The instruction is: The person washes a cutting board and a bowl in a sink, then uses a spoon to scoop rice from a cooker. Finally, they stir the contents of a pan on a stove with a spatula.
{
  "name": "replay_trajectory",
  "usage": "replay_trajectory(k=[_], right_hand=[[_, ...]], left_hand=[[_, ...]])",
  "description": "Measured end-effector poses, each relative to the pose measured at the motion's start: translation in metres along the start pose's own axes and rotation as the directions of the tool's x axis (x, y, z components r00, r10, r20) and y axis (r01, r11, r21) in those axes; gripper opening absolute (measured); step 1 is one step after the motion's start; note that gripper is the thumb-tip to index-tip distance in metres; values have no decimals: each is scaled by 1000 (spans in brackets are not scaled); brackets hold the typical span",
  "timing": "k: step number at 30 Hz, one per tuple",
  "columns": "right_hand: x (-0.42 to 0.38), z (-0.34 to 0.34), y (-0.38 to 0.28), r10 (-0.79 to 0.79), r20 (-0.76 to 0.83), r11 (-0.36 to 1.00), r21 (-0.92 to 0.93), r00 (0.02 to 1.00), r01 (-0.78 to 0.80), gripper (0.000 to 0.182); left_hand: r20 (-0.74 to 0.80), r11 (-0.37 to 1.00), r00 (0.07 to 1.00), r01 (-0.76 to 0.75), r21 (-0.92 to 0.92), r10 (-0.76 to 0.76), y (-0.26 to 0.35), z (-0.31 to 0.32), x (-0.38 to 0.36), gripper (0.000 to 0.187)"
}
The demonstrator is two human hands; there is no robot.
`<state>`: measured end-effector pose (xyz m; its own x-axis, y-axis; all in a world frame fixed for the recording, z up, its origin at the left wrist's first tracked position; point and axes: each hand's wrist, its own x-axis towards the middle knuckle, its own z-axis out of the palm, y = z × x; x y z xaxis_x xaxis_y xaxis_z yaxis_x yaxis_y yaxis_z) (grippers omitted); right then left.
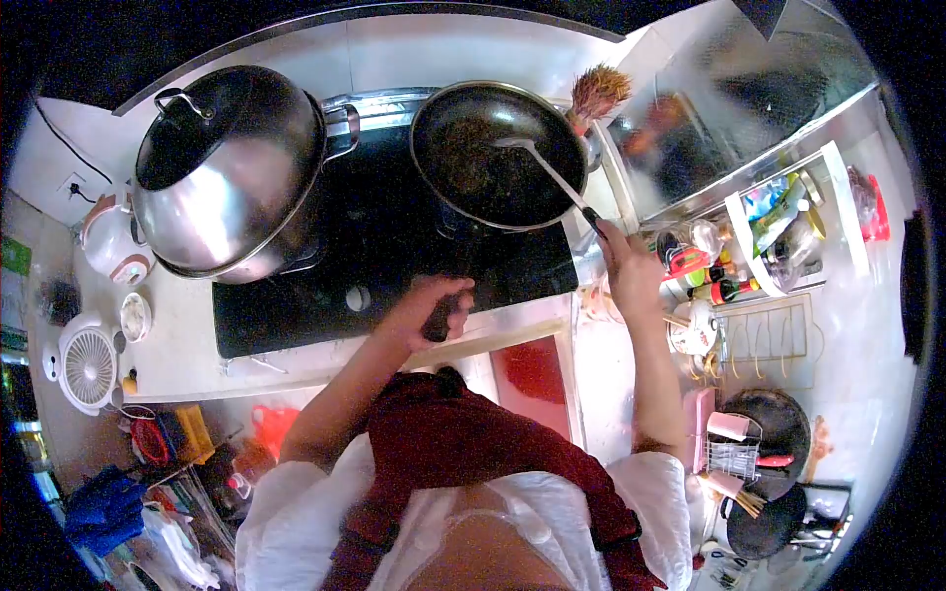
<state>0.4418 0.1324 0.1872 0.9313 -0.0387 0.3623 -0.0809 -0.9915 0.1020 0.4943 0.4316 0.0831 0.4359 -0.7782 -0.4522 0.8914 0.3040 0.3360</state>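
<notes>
My right hand is closed round the black handle of a metal spatula. Its pale blade rests inside a dark wok, against the inner surface, where a little dark residue shows. The wok stands over the right side of a black glass stove. My left hand hovers at the stove's front edge, fingers curled round a dark patch that I cannot make out. Left of that hand, a round silver knob sits on the stove.
A large steel pot with a domed lid covers the stove's left side. A bristle brush stands behind the wok. At right are a white rack, bottles and a utensil basket. A white fan stands at left.
</notes>
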Motion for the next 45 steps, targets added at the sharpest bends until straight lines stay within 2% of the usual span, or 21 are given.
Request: replay_trajectory(k=[2,4,5,7,9,11,15,17,22,30,32,35,37,39,40,41,45], right_hand=[[-6,-11,1,-24,-37,999,38,999,25,28],[-21,-34,0,-16,48,999,48,999,14,28],[-24,-35,-2,-23,48,999,47,999,21,28],[-29,-33,-13,-48,162,998,51,986,40,28],[-15,-16,-29,-44,145,997,67,988,35,27],[2,13,-33,-39,5,996,86,999,39,26],[33,24,-31,-32,-57,996,85,998,36,29],[44,21,-38,-22,-102,997,66,995,29,25],[43,46,-37,-70,33,997,-16,997,70,26],[19,-25,4,-41,26,995,-90,999,43,27],[8,-45,13,-65,32,998,-21,997,66,28],[-4,-38,20,-53,92,998,-10,994,54,29],[2,-9,25,-67,61,997,-26,996,69,29],[19,10,12,33,68,999,-39,997,-30,29],[27,14,9,35,34,999,0,999,-35,27],[26,13,9,39,31,999,2,999,-39,27],[4,-8,17,-6,-30,996,92,1000,8,26]], left_hand=[[36,999,999,-19,35,17,-1,-1,-1,24],[22,999,999,-42,29,41,-3,-4,0,25],[11,998,998,-63,31,63,-4,-5,1,25],[42,998,997,-60,11,60,-5,-7,3,25],[69,998,996,-56,3,56,-4,-6,3,26],[42,997,998,-56,51,54,-1,-2,0,26],[6,998,998,-66,-23,66,0,2,-3,23],[13,997,998,-64,34,64,-2,-5,0,28],[22,995,995,-95,2,95,1,7,-11,30],[89,994,993,-83,66,77,1,1,-4,31],[4,993,998,-61,104,61,3,10,-10,31],[63,998,996,-69,12,68,-2,0,-4,31],[70,997,995,-75,-6,75,-5,-8,2,31],[73,997,994,-80,-17,81,-5,-6,2,31],[24,997,997,-73,2,73,-3,-2,-1,31],[-26,998,997,-66,20,66,-1,1,-3,30],[-2,997,997,-72,24,73,-3,-9,3,29]])
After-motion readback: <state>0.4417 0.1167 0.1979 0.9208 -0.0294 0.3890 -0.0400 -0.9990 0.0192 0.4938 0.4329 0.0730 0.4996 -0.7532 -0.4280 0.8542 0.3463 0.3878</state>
